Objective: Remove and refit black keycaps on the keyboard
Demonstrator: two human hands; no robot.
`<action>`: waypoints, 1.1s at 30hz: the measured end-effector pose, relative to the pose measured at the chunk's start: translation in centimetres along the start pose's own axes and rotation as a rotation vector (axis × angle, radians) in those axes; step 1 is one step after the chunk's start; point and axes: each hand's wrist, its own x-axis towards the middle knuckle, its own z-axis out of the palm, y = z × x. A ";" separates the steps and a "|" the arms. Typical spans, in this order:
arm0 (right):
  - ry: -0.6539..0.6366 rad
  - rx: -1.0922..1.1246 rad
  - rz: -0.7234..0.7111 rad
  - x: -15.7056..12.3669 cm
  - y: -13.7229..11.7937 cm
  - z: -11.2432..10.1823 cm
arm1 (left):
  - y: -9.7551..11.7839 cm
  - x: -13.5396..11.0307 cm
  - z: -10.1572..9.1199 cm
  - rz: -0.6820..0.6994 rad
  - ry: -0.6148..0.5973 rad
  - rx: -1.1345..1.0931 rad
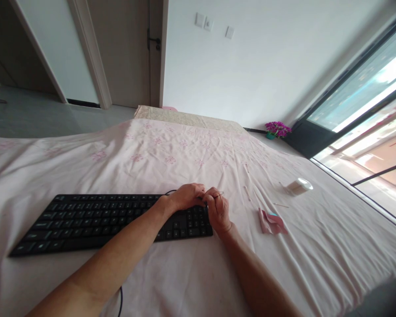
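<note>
A black keyboard [108, 220] lies on the pink bedsheet. Over its upper right corner, my left hand [189, 196] and my right hand [218, 209] meet, fingertips touching. Both have curled, pinching fingers. A thin, wire-like bit [221, 193] sticks out past the right hand's knuckles; what the fingers grip is mostly hidden. Part of a dark cable [170, 192] shows behind the left hand. To the right of my right hand lie cotton swabs [247, 193] and a crumpled pink cloth [271, 222] with a small blue patch.
A clear-lidded round tub [299, 186] of what look like cotton swabs lies on its side at the right. More cable [121, 301] runs beneath my left forearm. Beyond the bed are a white wall, a door [125, 53], purple flowers [277, 129] and a window.
</note>
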 end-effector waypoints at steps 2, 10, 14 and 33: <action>0.048 0.028 -0.004 -0.1 -0.1 0.3 | 0.2 -0.1 -0.1 0.017 0.019 0.001; 0.192 0.116 -0.023 0.2 -1.1 0.4 | 1.1 -0.6 -0.7 0.010 0.063 -0.048; 0.238 0.150 -0.002 0.6 -1.0 -0.1 | 0.8 -0.6 -0.8 -0.079 0.074 -0.127; -0.091 0.184 0.004 1.2 -0.3 -1.5 | -0.5 0.0 -0.2 -0.189 0.031 -0.327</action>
